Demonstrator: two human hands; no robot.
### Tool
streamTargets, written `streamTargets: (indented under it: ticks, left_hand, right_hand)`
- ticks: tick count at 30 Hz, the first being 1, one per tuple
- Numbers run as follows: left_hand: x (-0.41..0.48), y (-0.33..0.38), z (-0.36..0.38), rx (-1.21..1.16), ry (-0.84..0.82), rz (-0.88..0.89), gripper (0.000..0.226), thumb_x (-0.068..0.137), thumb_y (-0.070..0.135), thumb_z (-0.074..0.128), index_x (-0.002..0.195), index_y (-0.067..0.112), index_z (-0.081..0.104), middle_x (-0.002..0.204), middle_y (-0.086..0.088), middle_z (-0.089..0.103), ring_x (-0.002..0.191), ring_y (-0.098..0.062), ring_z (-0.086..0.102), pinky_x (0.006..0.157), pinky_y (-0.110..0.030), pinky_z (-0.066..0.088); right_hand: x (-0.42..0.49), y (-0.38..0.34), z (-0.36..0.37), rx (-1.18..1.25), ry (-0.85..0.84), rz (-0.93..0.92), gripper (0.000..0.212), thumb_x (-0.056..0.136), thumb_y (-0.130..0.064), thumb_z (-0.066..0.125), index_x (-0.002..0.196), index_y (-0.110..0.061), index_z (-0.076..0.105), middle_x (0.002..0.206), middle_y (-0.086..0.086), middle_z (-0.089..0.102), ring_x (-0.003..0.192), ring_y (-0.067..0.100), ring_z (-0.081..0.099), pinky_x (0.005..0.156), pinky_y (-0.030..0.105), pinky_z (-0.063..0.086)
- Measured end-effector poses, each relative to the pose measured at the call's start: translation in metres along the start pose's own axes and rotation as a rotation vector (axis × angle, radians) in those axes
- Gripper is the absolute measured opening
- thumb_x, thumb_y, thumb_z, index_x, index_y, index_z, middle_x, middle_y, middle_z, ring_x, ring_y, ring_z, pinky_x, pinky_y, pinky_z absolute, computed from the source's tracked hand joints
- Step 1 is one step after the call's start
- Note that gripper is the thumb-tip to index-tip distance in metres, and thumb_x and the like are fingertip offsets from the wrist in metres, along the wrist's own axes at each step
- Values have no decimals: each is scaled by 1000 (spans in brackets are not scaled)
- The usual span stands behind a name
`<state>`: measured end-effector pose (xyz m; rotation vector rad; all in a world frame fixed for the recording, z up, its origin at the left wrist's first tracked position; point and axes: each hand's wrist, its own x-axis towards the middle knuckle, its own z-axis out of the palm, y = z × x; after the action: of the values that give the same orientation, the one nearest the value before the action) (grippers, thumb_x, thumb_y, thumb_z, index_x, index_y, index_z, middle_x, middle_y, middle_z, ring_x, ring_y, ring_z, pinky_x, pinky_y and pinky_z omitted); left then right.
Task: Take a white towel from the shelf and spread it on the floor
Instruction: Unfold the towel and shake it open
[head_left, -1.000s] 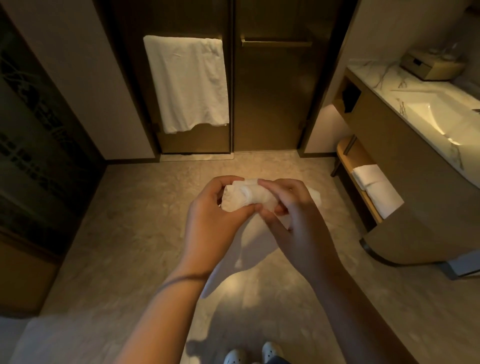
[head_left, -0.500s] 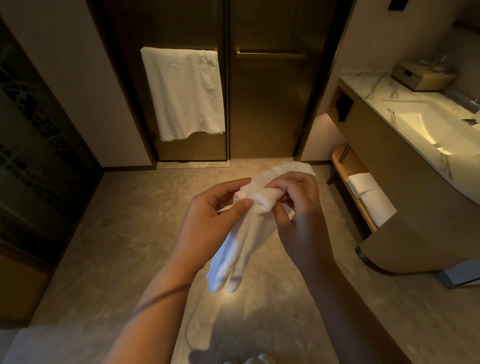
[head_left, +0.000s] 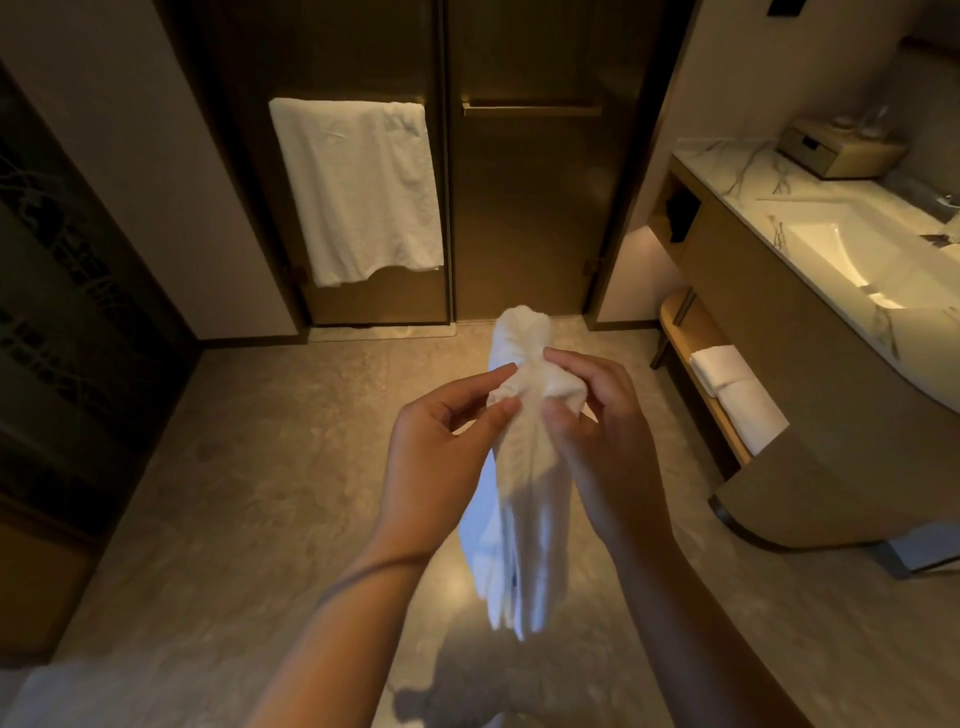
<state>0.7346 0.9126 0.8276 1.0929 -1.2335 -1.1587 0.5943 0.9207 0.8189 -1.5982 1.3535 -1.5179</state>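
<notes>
Head view: the person stands on a stone-tiled floor facing two dark doors. Both hands are raised in front of the chest. The left hand pinches the bunched upper part of the white towel between thumb and forefinger, the other fingers curled loosely beneath. The right hand grips the same bunched part from the other side, thumb pressed into the cloth, fingers closed around it. The towel is held in the air between the two hands; a rounded fold stands above the fingers and the rest hangs down in loose pleats, clear of the floor. A second towel hangs from a bar on the left door. At right, a low shelf under the vanity counter holds folded white towels.
</notes>
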Motion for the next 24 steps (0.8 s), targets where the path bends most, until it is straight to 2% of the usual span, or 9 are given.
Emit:
streamTargets:
  ticks: [2,6,10,13,15,17,18,20,24]
  left_hand:
    - [-1,-1,6,23,16,12,25,84,13,68,104,27,73,97,8,75,96,-12,69,89,-38,55]
    - [0,-2,6,79,49,50,24,87,14,64,104,29,71,97,14,74,95,-5,68,86,-28,55]
    - [5,1,-3,143,74,92,24,90,18,58,107,33,68,101,17,72,96,-1,66,82,-21,54]
    - [11,2,-11,150,123,85,24,92,17,56,105,34,66,99,20,71,92,1,66,75,-14,53]
    - [15,1,-17,163,152,74,23,92,17,56,109,28,67,99,18,71,91,1,67,74,-15,53]
    - [17,-1,-21,190,184,66,23,93,19,55,111,27,66,99,18,71,92,1,66,75,-16,54]
    - [17,-1,-22,197,194,66,23,94,20,54,112,28,66,99,19,70,92,2,65,74,-15,54]
    - [18,0,-23,203,204,69,23,95,20,52,110,31,66,97,21,70,90,3,65,71,-13,53]
    - [22,-2,-22,271,215,48,22,96,22,50,108,35,63,98,17,67,90,2,63,80,-28,53]
  right_hand:
    - [3,1,2,-18,42,43,34,83,-33,68,114,-37,57,114,-21,55,106,-6,54,79,12,48]
    - [5,7,2,-60,89,78,34,90,-25,63,120,-39,56,110,-36,53,103,-11,55,77,9,49]
    - [7,10,-1,-116,79,46,31,92,-21,59,122,-30,57,106,-35,53,98,-16,54,73,3,45]
    - [10,13,-10,-167,72,44,31,94,-22,57,123,-32,54,106,-36,51,101,-15,53,77,6,46]
    - [14,18,-21,-205,66,69,31,96,-23,54,126,-31,53,111,-31,52,104,-5,55,84,17,49]
    - [17,25,-33,-237,86,101,30,97,-22,52,126,-28,54,118,-18,57,107,5,55,91,32,49]
    - [18,28,-38,-250,105,114,30,97,-21,51,126,-27,55,121,-12,58,108,7,55,93,35,48]
    - [18,34,-45,-270,141,132,29,97,-22,50,126,-26,55,122,-8,59,107,8,54,94,36,46]
    - [19,40,-50,-280,171,153,28,96,-24,51,124,-28,54,121,-8,58,106,10,54,93,37,46]
